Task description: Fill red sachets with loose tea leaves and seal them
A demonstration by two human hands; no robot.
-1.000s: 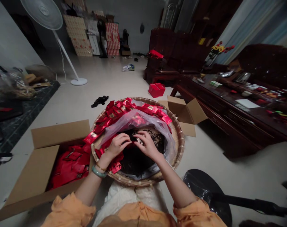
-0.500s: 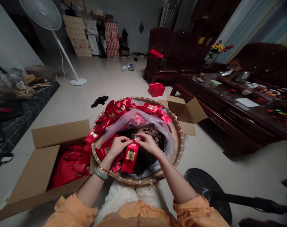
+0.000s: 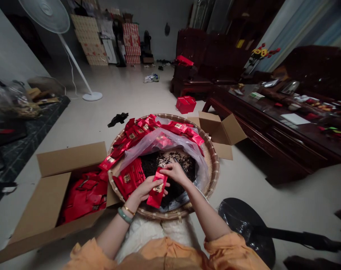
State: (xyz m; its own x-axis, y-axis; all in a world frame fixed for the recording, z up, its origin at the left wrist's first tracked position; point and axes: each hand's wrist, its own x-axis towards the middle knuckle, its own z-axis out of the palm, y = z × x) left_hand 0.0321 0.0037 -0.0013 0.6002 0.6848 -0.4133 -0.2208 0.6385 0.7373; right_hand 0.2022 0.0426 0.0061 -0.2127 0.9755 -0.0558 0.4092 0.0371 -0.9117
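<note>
A person's left hand [image 3: 149, 189] cradles a red foil sachet [image 3: 157, 193] as the right hand [image 3: 174, 173] pinches its top edge, both over dark loose tea [image 3: 173, 198] in a clear plastic bag [image 3: 184, 157] inside a round bamboo tray [image 3: 212, 168]. More red sachets [image 3: 129, 178] lie heaped within the tray; left of it, an open cardboard box [image 3: 71, 159] holds a pile of red packets [image 3: 83, 197].
</note>
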